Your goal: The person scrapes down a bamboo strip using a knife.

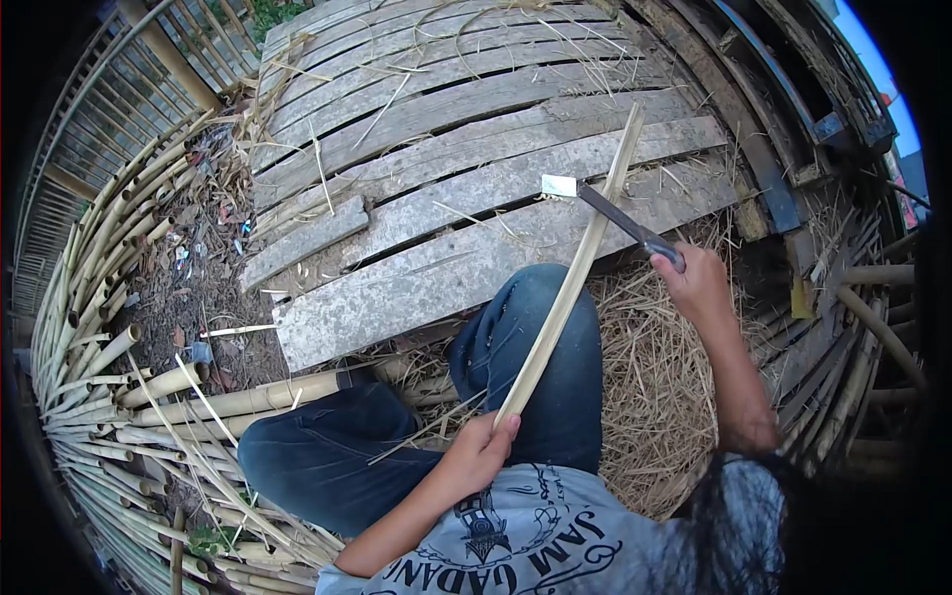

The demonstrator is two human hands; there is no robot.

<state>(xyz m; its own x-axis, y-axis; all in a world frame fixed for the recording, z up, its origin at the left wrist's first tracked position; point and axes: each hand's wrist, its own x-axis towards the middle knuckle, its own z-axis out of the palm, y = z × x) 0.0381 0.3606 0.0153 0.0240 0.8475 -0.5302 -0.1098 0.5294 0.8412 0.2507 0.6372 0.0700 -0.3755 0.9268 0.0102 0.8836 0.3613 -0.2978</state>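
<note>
My left hand (480, 454) is closed around the near end of a long split bamboo strip (555, 327). The strip slants up and away over my raised knee, its far end over the wooden slats. Wrapped round a handle, my right hand (696, 283) grips a knife (625, 218) with a dark, narrow blade. The blade crosses the strip near its far part; whether it touches cannot be made out. A bright white rectangle (559, 185) shows at the blade's far end, either its shiny tip or a separate piece.
A weathered slatted wooden platform (397, 268) lies ahead, scattered with thin shavings and a short loose board (305, 243). Stacked bamboo poles (119, 347) line the left side. Dry bamboo shavings (654, 397) pile up by my right leg. Timber beams (734, 109) stand at the right.
</note>
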